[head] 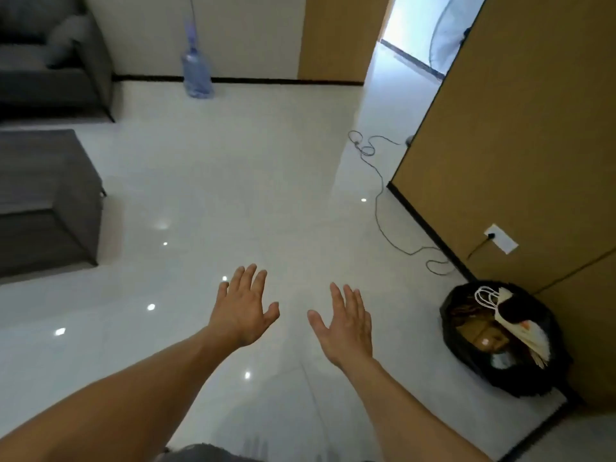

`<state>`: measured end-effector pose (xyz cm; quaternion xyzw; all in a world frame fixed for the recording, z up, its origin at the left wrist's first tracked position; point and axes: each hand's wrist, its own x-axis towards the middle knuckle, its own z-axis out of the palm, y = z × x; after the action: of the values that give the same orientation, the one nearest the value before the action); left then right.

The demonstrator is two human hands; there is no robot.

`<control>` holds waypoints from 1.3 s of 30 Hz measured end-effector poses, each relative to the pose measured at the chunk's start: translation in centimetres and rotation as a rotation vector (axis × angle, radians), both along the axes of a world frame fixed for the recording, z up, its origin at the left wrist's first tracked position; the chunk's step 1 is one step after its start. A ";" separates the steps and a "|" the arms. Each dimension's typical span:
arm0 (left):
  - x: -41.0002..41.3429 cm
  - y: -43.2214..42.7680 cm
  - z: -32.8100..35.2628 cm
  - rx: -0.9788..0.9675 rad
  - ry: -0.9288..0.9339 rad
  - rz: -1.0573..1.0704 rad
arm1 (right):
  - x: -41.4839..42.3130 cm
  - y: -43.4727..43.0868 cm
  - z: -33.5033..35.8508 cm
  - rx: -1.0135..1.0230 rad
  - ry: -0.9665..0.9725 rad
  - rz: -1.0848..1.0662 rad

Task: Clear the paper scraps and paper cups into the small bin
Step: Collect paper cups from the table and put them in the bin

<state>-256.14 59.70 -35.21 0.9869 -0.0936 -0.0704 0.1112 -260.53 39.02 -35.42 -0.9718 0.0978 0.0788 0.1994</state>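
Two bare forearms reach out from the near edge over a glossy white tiled floor [233, 181], both hands spread flat with fingers straight and holding nothing: the left hand [245, 310] slightly farther out, the right hand [346, 323] just beside it, the two apart with a strip of floor between them. At near right, against a tan wall panel [500, 135], sits the small bin [466, 315], lined with a black bag and already stuffed with a white paper bag [515, 331] with cord handles, brown wrapping and other rubbish; it stands well apart from the right hand. A grey cable [378, 208] snakes along the floor from the far doorway toward a white wall socket [501, 238] above the bin. At far left stand a grey sofa [50, 61] and, nearer, a grey ottoman [46, 201]. A large blue water bottle [196, 71] rests against the far white wall. No paper scraps or cups can be made out on the floor.
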 end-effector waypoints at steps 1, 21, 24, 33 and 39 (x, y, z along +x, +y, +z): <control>0.0 2.4 0.1 -0.014 -0.007 0.050 | 1.1 2.4 0.3 0.009 -0.005 0.045; -2.8 49.6 2.3 -0.024 -0.066 0.807 | 12.5 52.4 2.3 0.036 -0.062 0.763; -2.2 53.9 2.1 -0.028 -0.042 0.861 | 14.6 58.3 2.0 0.043 -0.070 0.847; 2.4 70.7 4.2 0.032 -0.023 1.051 | 23.3 78.3 1.7 0.083 -0.085 1.072; 5.1 79.4 4.3 0.023 -0.017 1.166 | 27.6 89.5 2.4 0.080 -0.081 1.183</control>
<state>-251.07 139.06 -30.92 0.8771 0.4650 0.0093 0.1200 -232.91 128.52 -32.99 -0.8551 -0.4713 0.1428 0.1619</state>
